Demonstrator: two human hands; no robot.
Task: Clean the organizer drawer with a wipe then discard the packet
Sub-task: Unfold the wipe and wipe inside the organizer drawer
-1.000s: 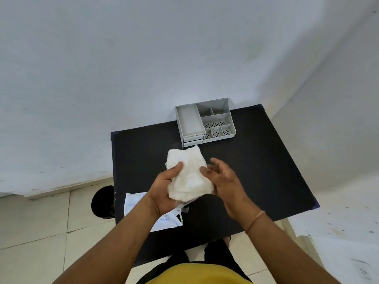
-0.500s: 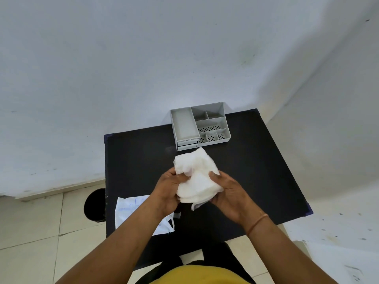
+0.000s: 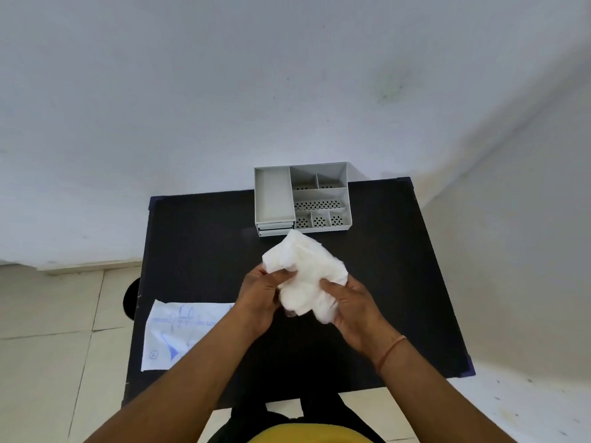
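Hands above a black rectangular table: a crumpled white wipe is pinched between the left hand and right hand. Beyond them, unobstructed, is seen a grey plastic compartmented organizer; left of the left hand, a flat white packet with illegible blue print.

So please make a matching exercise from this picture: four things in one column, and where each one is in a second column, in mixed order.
Things:
1. wipe
2. organizer
3. packet
4. bracelet

Places:
A. flat on the near left part of the table
B. at the far edge of the table, by the wall
C. on the right wrist
D. held above the table between the left hand and the right hand

Pairs: 1-D, 2-B, 3-A, 4-C
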